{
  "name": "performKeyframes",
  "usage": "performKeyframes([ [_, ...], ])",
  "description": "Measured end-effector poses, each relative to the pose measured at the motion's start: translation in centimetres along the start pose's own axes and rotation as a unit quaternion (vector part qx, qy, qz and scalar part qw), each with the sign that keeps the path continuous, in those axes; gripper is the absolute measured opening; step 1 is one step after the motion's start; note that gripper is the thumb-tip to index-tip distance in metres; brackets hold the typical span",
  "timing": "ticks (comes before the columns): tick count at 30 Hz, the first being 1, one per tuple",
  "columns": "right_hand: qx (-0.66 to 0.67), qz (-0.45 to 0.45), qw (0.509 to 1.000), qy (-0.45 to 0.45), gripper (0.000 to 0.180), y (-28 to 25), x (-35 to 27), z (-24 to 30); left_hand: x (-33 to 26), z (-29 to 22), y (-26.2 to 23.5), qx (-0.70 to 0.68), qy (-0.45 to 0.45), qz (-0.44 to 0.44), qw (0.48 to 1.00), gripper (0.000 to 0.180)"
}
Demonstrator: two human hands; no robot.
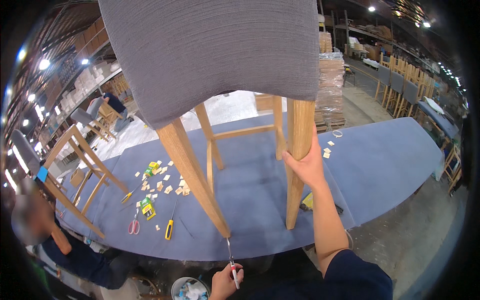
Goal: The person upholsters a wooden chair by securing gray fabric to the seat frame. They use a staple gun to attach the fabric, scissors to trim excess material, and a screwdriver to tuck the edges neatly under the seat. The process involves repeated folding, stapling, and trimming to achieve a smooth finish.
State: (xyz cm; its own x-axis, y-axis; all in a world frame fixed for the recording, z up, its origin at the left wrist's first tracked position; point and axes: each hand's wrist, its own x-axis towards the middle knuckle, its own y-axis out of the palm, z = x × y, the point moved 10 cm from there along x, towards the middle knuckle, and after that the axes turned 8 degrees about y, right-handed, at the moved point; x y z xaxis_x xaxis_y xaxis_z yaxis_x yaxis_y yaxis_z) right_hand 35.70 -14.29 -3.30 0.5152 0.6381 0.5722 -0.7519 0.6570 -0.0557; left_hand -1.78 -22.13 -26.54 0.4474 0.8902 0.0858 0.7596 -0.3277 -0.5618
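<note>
A chair with a grey fabric-covered top [215, 50] and light wooden legs stands on the cloth-covered table in front of me. My right hand [307, 162] is wrapped round its right near leg [297, 192], thumb on the near side. Low at the table's front edge, my left hand [226, 282] is closed on a slim hand tool [233, 270] with a red and white handle. The tool's thin metal shaft points up at the foot of the left near leg [202, 187]; whether it touches, I cannot tell.
Yellow-handled screwdrivers [170, 229], scissors [134, 226], green-yellow packets [148, 208] and several small pale squares [168, 189] lie on the blue-grey table [385, 165]. At left, a co-worker [75, 255] sits by another chair [82, 195]. A bucket [187, 287] stands below the table.
</note>
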Motion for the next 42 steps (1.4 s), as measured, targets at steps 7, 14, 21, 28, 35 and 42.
performKeyframes([
  [7,0.140,0.019,0.986,-0.090,0.104,-0.3,3.9,10.0,1.0,-0.7,2.6,-0.015,-0.005,0.034,0.999,0.017],
  [14,0.242,0.054,0.966,-0.070,0.095,0.5,8.5,9.9,8.2,-6.6,3.1,0.039,0.172,0.028,0.984,0.019],
  [21,0.280,0.057,0.951,-0.115,0.083,0.4,8.0,10.3,16.2,-21.8,-1.2,0.025,0.418,-0.095,0.903,0.021],
  [28,0.263,0.035,0.956,-0.122,0.081,-0.2,7.6,10.7,22.6,-27.2,-1.0,0.060,0.345,-0.031,0.936,0.047],
  [35,0.255,0.031,0.961,-0.104,0.076,-0.2,7.5,10.0,23.7,-30.3,-2.4,0.121,0.354,-0.041,0.926,0.052],
  [42,0.245,0.020,0.964,-0.102,0.073,-0.2,7.2,10.3,23.7,-30.4,-3.0,0.104,0.346,-0.027,0.932,0.043],
])
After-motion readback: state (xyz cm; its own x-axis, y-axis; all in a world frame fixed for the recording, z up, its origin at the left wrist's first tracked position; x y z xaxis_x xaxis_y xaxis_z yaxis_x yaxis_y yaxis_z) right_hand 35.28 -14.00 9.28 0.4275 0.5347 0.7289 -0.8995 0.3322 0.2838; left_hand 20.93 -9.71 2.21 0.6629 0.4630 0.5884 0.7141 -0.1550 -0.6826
